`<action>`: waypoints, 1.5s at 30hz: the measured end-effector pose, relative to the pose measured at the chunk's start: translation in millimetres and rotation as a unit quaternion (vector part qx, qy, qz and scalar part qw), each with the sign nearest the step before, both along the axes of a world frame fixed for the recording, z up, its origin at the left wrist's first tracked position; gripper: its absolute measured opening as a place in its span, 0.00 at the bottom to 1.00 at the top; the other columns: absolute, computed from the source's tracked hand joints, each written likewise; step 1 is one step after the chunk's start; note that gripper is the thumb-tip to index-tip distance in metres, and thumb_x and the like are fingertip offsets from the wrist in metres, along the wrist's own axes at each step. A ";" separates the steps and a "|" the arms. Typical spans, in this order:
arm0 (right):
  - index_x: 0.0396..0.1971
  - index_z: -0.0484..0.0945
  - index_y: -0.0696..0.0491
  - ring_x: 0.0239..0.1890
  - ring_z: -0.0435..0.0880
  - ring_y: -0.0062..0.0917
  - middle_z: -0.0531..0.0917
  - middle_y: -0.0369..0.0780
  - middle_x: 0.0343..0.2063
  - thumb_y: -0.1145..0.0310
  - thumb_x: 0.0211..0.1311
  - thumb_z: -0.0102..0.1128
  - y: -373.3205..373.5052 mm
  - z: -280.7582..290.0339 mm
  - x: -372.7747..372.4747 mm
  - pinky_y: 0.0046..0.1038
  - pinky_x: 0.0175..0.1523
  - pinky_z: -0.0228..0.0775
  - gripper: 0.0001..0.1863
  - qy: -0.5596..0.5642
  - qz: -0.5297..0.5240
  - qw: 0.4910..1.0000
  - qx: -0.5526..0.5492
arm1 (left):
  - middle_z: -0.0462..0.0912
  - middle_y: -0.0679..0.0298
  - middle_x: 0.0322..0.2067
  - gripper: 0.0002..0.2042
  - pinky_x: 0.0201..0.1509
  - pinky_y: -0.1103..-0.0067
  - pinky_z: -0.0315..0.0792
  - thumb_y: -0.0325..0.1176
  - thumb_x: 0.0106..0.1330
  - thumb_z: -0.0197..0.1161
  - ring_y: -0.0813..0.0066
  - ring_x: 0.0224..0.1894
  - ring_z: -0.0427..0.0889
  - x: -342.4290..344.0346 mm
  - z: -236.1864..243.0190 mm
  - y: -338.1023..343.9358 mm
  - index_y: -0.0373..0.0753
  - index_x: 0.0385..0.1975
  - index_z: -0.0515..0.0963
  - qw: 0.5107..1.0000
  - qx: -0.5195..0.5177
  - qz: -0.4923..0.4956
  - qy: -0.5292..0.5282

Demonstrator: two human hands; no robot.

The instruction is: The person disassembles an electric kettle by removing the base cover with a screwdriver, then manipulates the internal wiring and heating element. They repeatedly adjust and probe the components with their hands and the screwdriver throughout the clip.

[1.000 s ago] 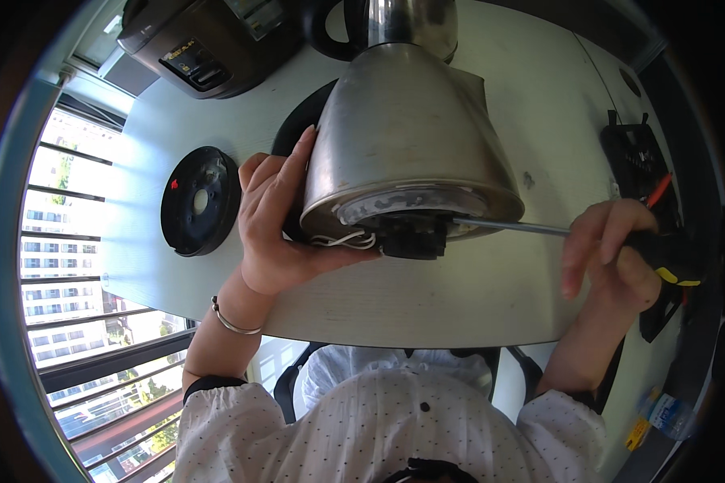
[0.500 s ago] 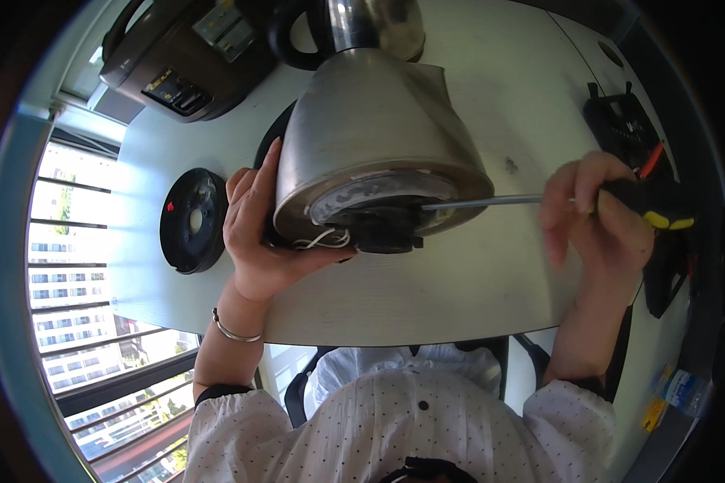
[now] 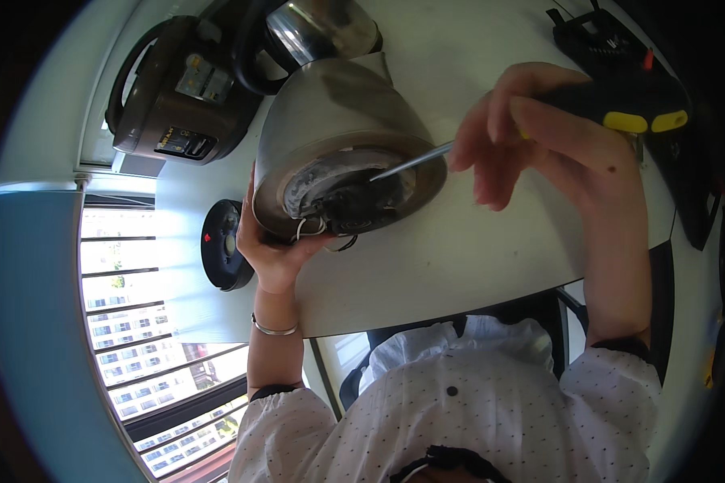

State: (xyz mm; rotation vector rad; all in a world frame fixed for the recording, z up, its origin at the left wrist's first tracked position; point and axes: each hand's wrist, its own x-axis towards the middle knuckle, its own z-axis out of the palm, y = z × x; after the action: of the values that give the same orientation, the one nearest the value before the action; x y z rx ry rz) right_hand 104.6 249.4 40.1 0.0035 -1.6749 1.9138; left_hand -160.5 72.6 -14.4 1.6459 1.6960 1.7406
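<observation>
A metal electric kettle (image 3: pixel 330 109) lies tipped over the table, its opened underside facing me. Inside that base I see a black round part (image 3: pixel 362 208), a greyish ring and some white wires. My left hand (image 3: pixel 275 253) grips the kettle by its lower left edge, thumb beneath the rim and the other fingers partly hidden behind it. In my right hand (image 3: pixel 531 133) is a screwdriver (image 3: pixel 636 101) with a black and yellow handle. Its metal shaft slants down to the left, and the tip is at the black part; whether it touches, I cannot tell.
A black round base cover (image 3: pixel 226 245) rests on the white table (image 3: pixel 475 258) left of my hand. Behind stand a brown rice cooker (image 3: pixel 181 97) and another shiny kettle (image 3: pixel 322 32). A black tool case (image 3: pixel 596 40) lies at the far right. Window blinds border the left side.
The kettle's underside has turned more toward me. My right hand and the screwdriver have risen, and the shaft went from nearly level to slanting. The whole view has also shifted.
</observation>
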 end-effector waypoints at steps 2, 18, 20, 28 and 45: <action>0.29 0.71 0.57 0.24 0.84 0.31 0.80 0.54 0.31 0.61 0.67 0.46 -1.2 0.7 -0.3 0.27 0.27 0.79 0.14 0.006 -0.001 1.000 0.009 | 0.78 0.54 0.44 0.46 0.52 0.74 0.72 0.33 0.33 0.80 0.66 0.45 0.79 -5.6 -4.3 -0.8 0.23 0.56 0.64 1.000 0.016 -0.010 0.006; 0.31 0.72 0.57 0.25 0.84 0.31 0.81 0.53 0.33 0.59 0.68 0.46 -2.4 -5.3 -2.8 0.25 0.26 0.79 0.16 0.062 -0.012 0.994 0.093 | 0.82 0.59 0.34 0.30 0.44 0.80 0.73 0.30 0.36 0.77 0.74 0.36 0.80 -3.8 -3.8 -2.0 0.27 0.42 0.73 0.999 0.013 0.019 -0.025; 0.30 0.72 0.57 0.23 0.84 0.30 0.80 0.53 0.32 0.59 0.69 0.45 -1.7 -4.9 -0.7 0.25 0.24 0.78 0.16 0.078 -0.019 0.991 0.107 | 0.82 0.60 0.33 0.28 0.42 0.81 0.74 0.30 0.38 0.77 0.76 0.35 0.80 -7.2 -5.0 -3.0 0.27 0.41 0.73 0.998 0.001 0.027 -0.053; 0.29 0.73 0.57 0.21 0.83 0.28 0.81 0.52 0.30 0.60 0.68 0.46 -3.5 -6.8 -0.1 0.25 0.22 0.78 0.15 0.139 -0.034 0.985 0.093 | 0.82 0.63 0.30 0.25 0.39 0.84 0.73 0.34 0.41 0.76 0.79 0.31 0.79 -13.0 -5.9 -3.3 0.28 0.36 0.74 0.994 0.025 0.050 -0.092; 0.30 0.74 0.57 0.24 0.83 0.24 0.82 0.49 0.30 0.67 0.63 0.55 -23.2 -13.8 -6.3 0.24 0.28 0.79 0.08 0.142 -0.045 0.983 0.112 | 0.81 0.63 0.30 0.25 0.40 0.84 0.70 0.37 0.41 0.76 0.80 0.32 0.77 -21.1 -4.5 -1.5 0.28 0.35 0.75 0.988 0.042 0.053 -0.137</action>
State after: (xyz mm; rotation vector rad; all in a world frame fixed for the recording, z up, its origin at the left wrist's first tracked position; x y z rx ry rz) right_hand 98.3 226.2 26.3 0.2718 -1.6528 1.5678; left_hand -181.6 71.1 -19.0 1.2942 1.6270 2.0074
